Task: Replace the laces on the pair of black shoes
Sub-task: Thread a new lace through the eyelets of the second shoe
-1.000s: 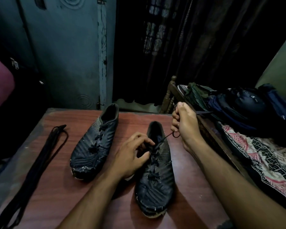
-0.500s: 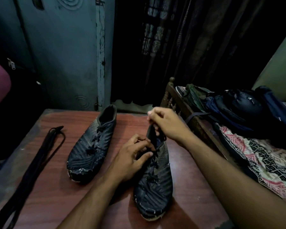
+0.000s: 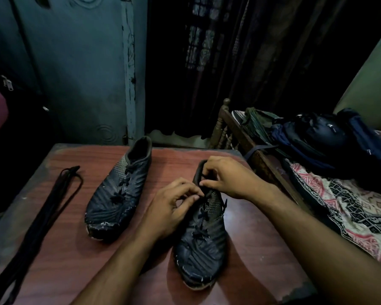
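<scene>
Table (image 3: pixel 207 159): reddish wood grain, carries everything below. Bed (image 3: pixel 350 205) with patterned cloth and a pile of dark bags (image 3: pixel 317 137) sits to my right, touching the table edge.

Left shoe (image 3: pixel 119 192): black, lying toe toward me, laces in place, same position as half a second ago. Right shoe (image 3: pixel 202 238): black, toe toward me, under both my hands.

Spare laces (image 3: pixel 42 216): long black bundle along the table's left side, well apart from the shoes, unmoved.

My left hand (image 3: pixel 172 208): fingers curled, pinching at the lace near the top eyelets of the right shoe, much as before. My right hand (image 3: pixel 227 177): a second ago it was raised to the right, pulling a lace end taut; now down at the shoe collar, fingertips (image 3: pixel 204 183) pinching there. Whether lace or collar, I cannot tell. The two hands are nearly touching.

Loose lace end (image 3: pixel 224 204) hangs at the shoe's right side.
</scene>
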Demonstrator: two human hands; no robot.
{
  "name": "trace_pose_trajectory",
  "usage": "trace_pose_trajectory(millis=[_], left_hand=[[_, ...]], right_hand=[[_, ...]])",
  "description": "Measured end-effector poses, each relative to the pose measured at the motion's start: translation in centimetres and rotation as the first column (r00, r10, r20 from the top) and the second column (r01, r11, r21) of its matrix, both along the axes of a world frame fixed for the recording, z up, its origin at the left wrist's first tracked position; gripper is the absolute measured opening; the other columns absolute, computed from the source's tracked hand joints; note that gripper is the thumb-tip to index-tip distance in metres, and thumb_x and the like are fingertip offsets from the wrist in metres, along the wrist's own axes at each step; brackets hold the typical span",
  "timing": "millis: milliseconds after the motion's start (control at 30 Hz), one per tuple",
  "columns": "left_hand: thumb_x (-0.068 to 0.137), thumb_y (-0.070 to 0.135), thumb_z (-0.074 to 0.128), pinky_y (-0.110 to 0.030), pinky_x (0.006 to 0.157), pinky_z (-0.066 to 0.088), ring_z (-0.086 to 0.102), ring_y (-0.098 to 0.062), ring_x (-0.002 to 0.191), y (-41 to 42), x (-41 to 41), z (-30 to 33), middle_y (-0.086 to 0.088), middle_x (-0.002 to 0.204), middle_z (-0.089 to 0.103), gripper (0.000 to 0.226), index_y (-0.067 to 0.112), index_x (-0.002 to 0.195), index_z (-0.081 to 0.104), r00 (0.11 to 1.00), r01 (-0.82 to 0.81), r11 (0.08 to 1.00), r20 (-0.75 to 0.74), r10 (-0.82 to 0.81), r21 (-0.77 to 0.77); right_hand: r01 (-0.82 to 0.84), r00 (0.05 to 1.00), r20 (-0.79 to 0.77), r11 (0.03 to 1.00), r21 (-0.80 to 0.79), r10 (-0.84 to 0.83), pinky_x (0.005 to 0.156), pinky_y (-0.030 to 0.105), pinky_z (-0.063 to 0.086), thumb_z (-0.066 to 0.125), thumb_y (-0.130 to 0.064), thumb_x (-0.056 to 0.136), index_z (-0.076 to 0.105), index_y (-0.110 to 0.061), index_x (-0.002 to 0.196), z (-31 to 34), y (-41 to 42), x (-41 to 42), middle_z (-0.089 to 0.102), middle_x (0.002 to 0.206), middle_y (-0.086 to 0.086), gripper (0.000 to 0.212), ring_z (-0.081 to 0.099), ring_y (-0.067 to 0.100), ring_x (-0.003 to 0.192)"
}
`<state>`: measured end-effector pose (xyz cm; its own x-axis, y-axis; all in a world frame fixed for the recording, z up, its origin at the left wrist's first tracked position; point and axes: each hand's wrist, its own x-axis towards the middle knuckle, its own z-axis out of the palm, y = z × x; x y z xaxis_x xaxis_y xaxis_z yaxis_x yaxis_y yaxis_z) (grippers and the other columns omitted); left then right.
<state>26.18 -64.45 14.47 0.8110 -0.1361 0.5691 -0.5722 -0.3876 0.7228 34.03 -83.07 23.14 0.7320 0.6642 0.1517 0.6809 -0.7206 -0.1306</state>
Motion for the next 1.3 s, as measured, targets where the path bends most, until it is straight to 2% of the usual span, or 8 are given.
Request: trace_pose_trajectory(millis=[167,267,433,600,833,1000,1200,1300], left_hand=[[0.096,0.008,0.067,-0.022,0.086,0.049,0.063,-0.008,0.098,0.1,0.2,-0.1,0.014,0.105,0.066,0.025,0.026,0.114,0.071,1.0,-0.018,0.998,0.001,0.018,0.052],[0.097,0.007,0.063,-0.015,0.087,0.045,0.061,-0.004,0.104,0.0,0.1,0.0,0.015,0.112,0.063,0.034,0.027,0.124,0.063,0.999,-0.034,0.996,0.04,0.031,0.078],[0.096,0.017,0.064,-0.025,0.081,0.05,0.061,-0.004,0.092,0.0,0.4,-0.2,0.013,0.1,0.063,0.012,0.021,0.105,0.069,0.993,-0.095,0.991,0.077,0.088,0.097],[0.098,0.02,0.055,-0.013,0.084,0.039,0.056,-0.004,0.095,-0.2,0.3,-0.3,0.011,0.099,0.053,0.007,0.022,0.1,0.062,1.0,-0.026,0.99,0.013,0.024,0.137],[0.101,0.025,0.049,-0.013,0.085,0.038,0.056,-0.007,0.097,0.1,0.4,-0.4,0.012,0.1,0.052,0.012,0.022,0.102,0.06,1.0,0.01,0.988,-0.011,-0.008,0.155],[0.101,0.022,0.054,-0.026,0.085,0.047,0.06,-0.01,0.098,0.0,0.6,-0.5,0.014,0.101,0.058,0.01,0.022,0.104,0.063,1.0,-0.013,0.992,0.007,0.013,0.127],[0.097,0.012,0.066,-0.022,0.086,0.049,0.063,-0.006,0.097,-0.1,0.4,-0.2,0.014,0.1,0.065,0.014,0.024,0.104,0.069,0.999,-0.05,0.994,0.021,0.048,0.098],[0.092,0.009,0.072,-0.019,0.082,0.049,0.065,-0.005,0.092,0.0,0.2,-0.1,0.015,0.097,0.066,0.018,0.024,0.101,0.07,0.998,-0.058,0.995,0.019,0.056,0.086]], right_hand=[[0.055,0.998,-0.023,0.983,0.174,-0.052,0.063,0.018,0.043,0.082,-0.034,0.084,0.05,-0.026,0.099,0.0,-0.5,-0.5,0.056,0.092,-0.013,0.036,0.056,0.002,0.079],[-0.056,0.998,0.034,0.978,0.202,0.05,0.074,0.018,0.044,0.078,-0.028,0.088,0.057,-0.025,0.101,0.4,-0.8,-1.5,0.058,0.098,-0.012,0.025,0.056,0.005,0.088],[-0.129,0.982,-0.123,0.986,0.107,0.142,0.074,0.015,0.041,0.074,-0.025,0.091,0.072,-0.022,0.104,-0.5,-2.1,-2.9,0.059,0.097,-0.016,0.014,0.054,-0.001,0.085],[-0.059,0.98,-0.173,0.976,0.209,0.096,0.072,0.023,0.046,0.078,-0.025,0.089,0.072,-0.023,0.102,-1.5,-2.6,-3.3,0.063,0.096,-0.015,0.014,0.056,0.008,0.083],[-0.055,0.987,-0.132,0.96,0.275,0.095,0.073,0.017,0.042,0.079,-0.024,0.088,0.068,-0.025,0.1,-2.4,-2.8,-3.8,0.058,0.096,-0.016,0.016,0.055,0.01,0.083],[-0.006,0.996,0.084,0.924,0.382,-0.028,0.067,0.015,0.04,0.081,-0.025,0.086,0.062,-0.027,0.087,-4.1,-3.1,-5.5,0.05,0.087,-0.019,0.018,0.052,0.008,0.076],[0.063,0.991,0.069,0.862,0.503,-0.112,0.071,0.006,0.04,0.084,-0.02,0.082,0.071,-0.021,0.092,-6.9,-2.3,-7.1,0.053,0.086,-0.022,0.016,0.054,-0.004,0.077],[0.089,0.99,0.037,0.823,0.561,-0.133,0.07,0.011,0.045,0.081,-0.016,0.084,0.07,-0.02,0.091,-7.2,-1.6,-7.5,0.059,0.087,-0.013,0.014,0.058,0.0,0.079]])
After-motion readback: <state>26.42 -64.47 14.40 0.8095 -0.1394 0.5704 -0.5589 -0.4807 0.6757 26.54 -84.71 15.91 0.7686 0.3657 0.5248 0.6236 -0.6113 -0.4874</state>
